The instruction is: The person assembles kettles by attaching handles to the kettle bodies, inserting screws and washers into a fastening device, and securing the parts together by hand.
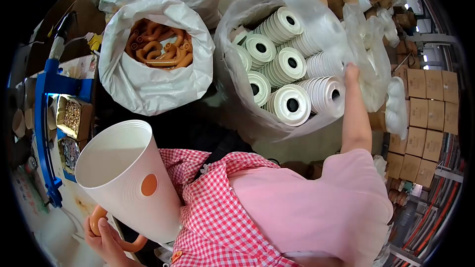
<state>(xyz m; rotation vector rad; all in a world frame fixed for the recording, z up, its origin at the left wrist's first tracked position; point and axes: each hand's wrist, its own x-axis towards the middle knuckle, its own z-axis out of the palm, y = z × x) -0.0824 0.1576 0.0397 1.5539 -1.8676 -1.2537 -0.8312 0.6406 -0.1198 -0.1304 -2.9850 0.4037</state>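
My left hand (105, 241) is closed round a curved orange-brown handle (134, 245) at the lower left. Right above it, a large white plastic pitcher (136, 207) leans against my checked apron, its mouth tilted up. An orange oval spot (149, 185) marks its side. Whether the handle is fixed to the pitcher, I cannot tell. My right arm stretches forward, and my right hand (352, 72) is at the side of a big clear plastic bag (237, 104), beside stacked white round lids (293, 105) with dark centres. The fingers of that hand are mostly hidden.
A white sack (153, 94) full of loose orange-brown handles (163, 52) stands left of the clear bag. At far left, a blue metal frame (44, 118) rises by the bench, with a box of small metal parts (71, 116). Cardboard cartons (424, 111) are stacked at right.
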